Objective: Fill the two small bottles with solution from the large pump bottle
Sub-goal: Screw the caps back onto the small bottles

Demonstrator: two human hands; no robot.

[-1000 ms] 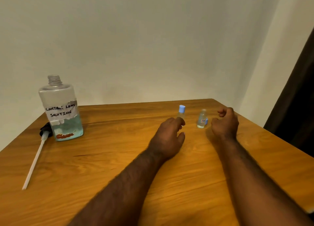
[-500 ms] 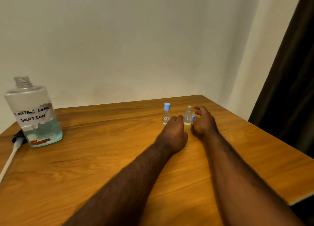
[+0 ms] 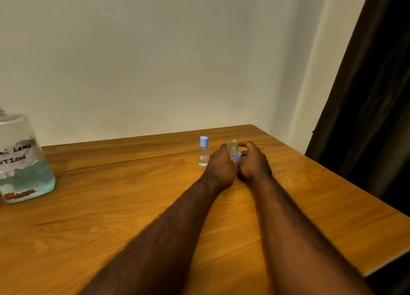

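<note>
Around the open bottle (image 3: 233, 149) both of my hands meet, toward the far right part of the bench (image 3: 124, 206). My left hand (image 3: 221, 168) presses against that bottle's left side, fingers curled; I cannot tell whether it truly grips. My right hand (image 3: 251, 161) curves round the bottle's right side, fingers bent but not closed, and a blue cap (image 3: 239, 156) shows just beside the bottle, between the two hands. Whether the right hand pinches the cap I cannot tell. Just left of the open bottle stands the capped bottle (image 3: 203, 151), upright, apart from my left hand. Well to the left of the open bottle, at the frame's edge, sits the big bottle (image 3: 22, 161), partly filled with bluish liquid.
</note>
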